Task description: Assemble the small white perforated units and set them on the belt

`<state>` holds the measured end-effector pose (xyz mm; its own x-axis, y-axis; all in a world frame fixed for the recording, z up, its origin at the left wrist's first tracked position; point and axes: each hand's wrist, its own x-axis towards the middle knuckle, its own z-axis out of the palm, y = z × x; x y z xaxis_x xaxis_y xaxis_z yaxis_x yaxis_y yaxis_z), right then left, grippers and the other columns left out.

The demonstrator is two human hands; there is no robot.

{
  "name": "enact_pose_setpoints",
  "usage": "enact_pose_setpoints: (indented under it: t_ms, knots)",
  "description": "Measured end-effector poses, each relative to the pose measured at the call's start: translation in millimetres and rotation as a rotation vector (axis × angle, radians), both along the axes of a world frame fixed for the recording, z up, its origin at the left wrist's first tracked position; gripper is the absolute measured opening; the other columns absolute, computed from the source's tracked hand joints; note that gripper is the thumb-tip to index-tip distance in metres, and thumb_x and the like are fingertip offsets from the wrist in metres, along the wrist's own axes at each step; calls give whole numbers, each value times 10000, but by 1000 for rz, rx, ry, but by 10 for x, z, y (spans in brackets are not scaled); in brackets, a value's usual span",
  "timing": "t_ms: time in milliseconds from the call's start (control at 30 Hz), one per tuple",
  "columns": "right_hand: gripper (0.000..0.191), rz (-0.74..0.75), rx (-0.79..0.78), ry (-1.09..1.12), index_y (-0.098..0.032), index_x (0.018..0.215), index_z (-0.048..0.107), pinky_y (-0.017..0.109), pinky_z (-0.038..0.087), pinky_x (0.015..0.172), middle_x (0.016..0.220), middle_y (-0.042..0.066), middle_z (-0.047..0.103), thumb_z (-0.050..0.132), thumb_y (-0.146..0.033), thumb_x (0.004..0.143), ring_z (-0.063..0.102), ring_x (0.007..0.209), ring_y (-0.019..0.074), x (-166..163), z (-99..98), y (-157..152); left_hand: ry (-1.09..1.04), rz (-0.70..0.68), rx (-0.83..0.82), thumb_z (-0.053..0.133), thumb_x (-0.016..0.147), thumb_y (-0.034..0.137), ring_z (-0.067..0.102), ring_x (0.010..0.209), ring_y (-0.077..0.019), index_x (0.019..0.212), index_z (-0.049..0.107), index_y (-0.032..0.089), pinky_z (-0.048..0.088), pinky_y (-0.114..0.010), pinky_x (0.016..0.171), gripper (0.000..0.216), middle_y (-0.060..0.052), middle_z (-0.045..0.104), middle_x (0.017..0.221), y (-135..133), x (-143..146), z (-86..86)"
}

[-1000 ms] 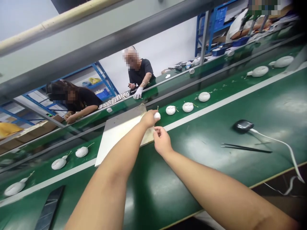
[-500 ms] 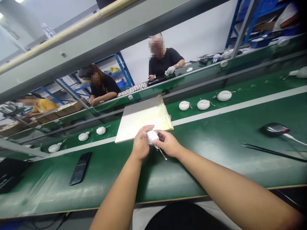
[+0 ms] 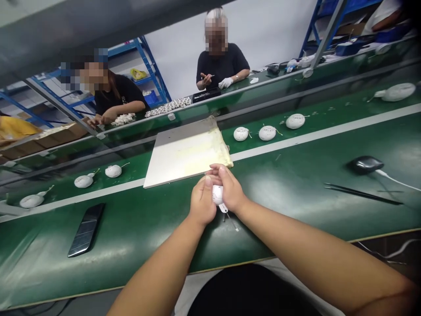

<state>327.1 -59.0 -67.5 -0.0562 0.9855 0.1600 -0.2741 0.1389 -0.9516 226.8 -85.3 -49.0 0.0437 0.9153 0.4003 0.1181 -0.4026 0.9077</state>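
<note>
A small white rounded plastic device point(image 3: 217, 195) is pressed between my two hands above the green work surface. My left hand point(image 3: 203, 201) wraps its left side, with the thumb pointing up along it. My right hand point(image 3: 232, 189) cups the other side, and its fingers reach over the top toward the left fingers. Out of the lower end come a narrow white tab point(image 3: 223, 208) and thin wires point(image 3: 234, 224) with a small tip. Much of the device is hidden by the palms. Just beyond my hands lies a flat white board point(image 3: 187, 153) with a yellowed right edge.
Similar white rounded devices with wires stand in a row, several left point(image 3: 113, 170) and right point(image 3: 267, 132) of the board. A black phone point(image 3: 86, 230) lies at left; black tweezers point(image 3: 362, 193) and a black mouse-like object point(image 3: 366, 164) at right. Co-workers sit across the bench.
My right hand has gone from holding the device with its fingertips to cupping its side and top. Both hands have closed more around it. The whole view has shifted.
</note>
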Motion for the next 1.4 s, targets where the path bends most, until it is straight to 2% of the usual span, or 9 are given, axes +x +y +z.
enact_pose_setpoints:
  t_ms: [200,333,567,700,800,900,1067,1200,1400]
  knots:
    - [481,-49,1,-162,-243,1248,555,391,522,992,1095,75,680,319,-579,996,653,1074,231,-42,-148,-5,187,16,-44,367,1010,506,604,1176,-255,841,715,202,452,-393,1052,492,-91,699,1172,-17,-42,0]
    - [537,11,-25,-196,-224,1245,552,389,541,967,1143,96,688,239,-590,1007,666,1077,229,-18,-120,40,-28,-60,-273,482,929,615,665,881,-218,896,657,180,534,-344,812,470,-87,718,990,105,-126,30]
    - [704,289,682,-631,-227,1396,526,466,338,1179,1477,113,503,722,-536,794,449,1380,308,235,195,45,-494,-165,-763,361,876,777,673,680,-211,908,600,154,548,-332,631,668,-81,664,753,315,-340,79]
    - [565,248,696,-738,-256,1339,581,441,454,1073,1324,82,627,719,-321,795,586,1218,277,247,157,110,-417,-114,-684,306,872,807,672,749,-223,894,611,143,544,-327,657,731,-104,674,793,331,-367,-4]
    - [537,8,608,-778,-214,1281,614,471,472,1036,1220,110,655,736,-346,774,604,1153,297,243,87,181,-221,67,-449,309,881,796,634,763,-187,840,588,173,518,-294,688,684,-66,655,809,324,-476,-17]
    - [520,-88,536,-814,-182,1249,624,474,482,1023,1186,130,643,736,-356,771,603,1134,299,269,40,232,230,-23,-305,275,915,757,587,694,-180,767,596,180,475,-292,678,677,-54,643,748,287,-580,38]
    - [587,226,513,-833,-196,1337,584,462,440,1090,1328,130,598,726,-336,785,570,1240,286,371,30,275,873,-20,-159,346,996,533,595,667,-218,741,622,187,407,-309,645,511,-83,681,750,213,-524,134]
    - [462,272,546,-692,-208,1318,612,458,383,1141,1394,105,588,602,-408,902,526,1320,267,352,58,278,1060,-31,-64,367,997,421,654,793,-259,879,693,178,438,-322,690,423,-125,723,915,158,-418,154]
    - [382,149,395,-681,-194,965,772,366,527,895,981,60,768,402,-290,981,705,946,214,211,44,240,1167,1,-66,423,964,424,667,758,-285,976,702,158,434,-339,644,386,-151,726,891,108,-324,175]
